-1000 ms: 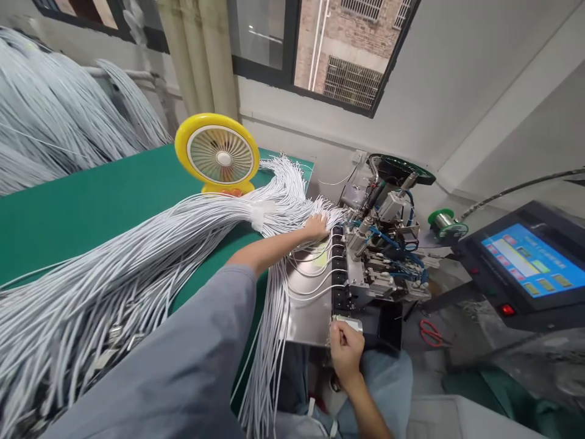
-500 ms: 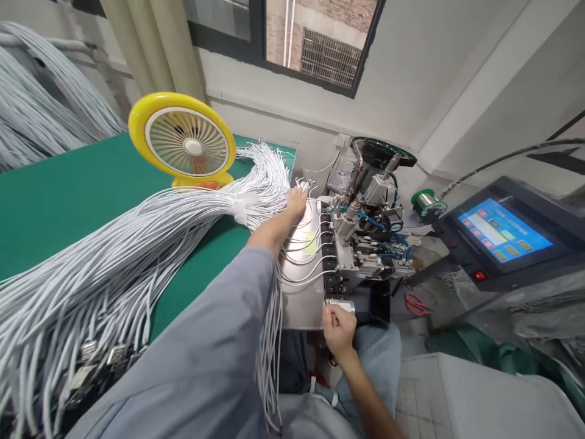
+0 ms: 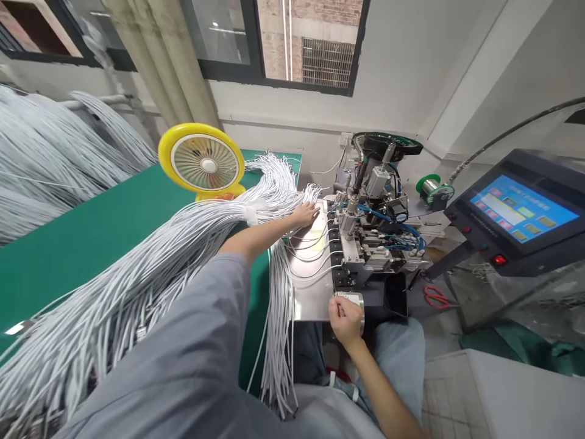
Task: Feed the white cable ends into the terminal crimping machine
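Note:
My left hand (image 3: 305,214) reaches over the metal work plate (image 3: 311,299), just below the tips of the white cables (image 3: 311,194). Its fingers are stretched out and a little apart, and nothing shows in them. My right hand (image 3: 346,317) is closed in a fist by a white-and-metal cylinder (image 3: 354,299) at the plate's near corner. What that fist holds, if anything, is hidden. Between the hands, several white cables (image 3: 315,277) curve across the plate into a black slotted rail (image 3: 335,250) on the machine (image 3: 365,225).
A thick bundle of white cables (image 3: 183,235) lies on the green table (image 3: 105,238) by a yellow fan (image 3: 201,129). More cables hang over the table's edge. Right of the machine are a lit control screen (image 3: 523,207), a wire spool (image 3: 429,186), red scissors (image 3: 436,297) and a dark phone-like slab (image 3: 395,294).
My left hand has shifted from the cable tips toward the machine rail, its fingers now stretched out. The view has swung left. My right fist stays by the cylinder.

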The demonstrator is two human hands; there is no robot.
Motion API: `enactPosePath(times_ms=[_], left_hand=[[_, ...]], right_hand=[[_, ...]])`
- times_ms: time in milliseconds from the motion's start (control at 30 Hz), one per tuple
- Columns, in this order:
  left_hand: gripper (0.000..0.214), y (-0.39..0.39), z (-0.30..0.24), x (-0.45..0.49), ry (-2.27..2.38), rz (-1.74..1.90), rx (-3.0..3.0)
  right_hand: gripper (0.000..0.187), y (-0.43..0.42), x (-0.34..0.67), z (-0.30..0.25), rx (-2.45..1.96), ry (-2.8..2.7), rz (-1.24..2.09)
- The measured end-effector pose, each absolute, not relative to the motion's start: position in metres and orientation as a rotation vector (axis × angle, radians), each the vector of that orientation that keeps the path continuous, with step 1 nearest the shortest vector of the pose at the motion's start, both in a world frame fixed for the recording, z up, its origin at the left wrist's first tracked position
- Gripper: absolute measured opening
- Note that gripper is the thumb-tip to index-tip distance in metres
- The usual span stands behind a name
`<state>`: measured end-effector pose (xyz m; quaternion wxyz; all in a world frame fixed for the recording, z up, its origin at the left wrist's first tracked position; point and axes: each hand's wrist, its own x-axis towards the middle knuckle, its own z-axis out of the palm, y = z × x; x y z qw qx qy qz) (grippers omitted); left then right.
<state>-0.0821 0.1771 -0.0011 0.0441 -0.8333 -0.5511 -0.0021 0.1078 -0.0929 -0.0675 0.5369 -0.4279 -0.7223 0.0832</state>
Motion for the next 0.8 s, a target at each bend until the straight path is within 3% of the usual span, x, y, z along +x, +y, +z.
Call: enactPosePath(times_ms=[300,800], left_hand=[[0.036,0.241,0.006,-0.073,-1.652,-0.145,-2.508],[0.032,0.247,-0.001,-0.072,-1.677,-0.215,-2.514]], right_hand=[[0.027,-0.093,0.104,-0.071,-1.043,-1.774,0.076],[0.021,-0.100,0.104,-0.073,-1.024,-1.779,0.145]])
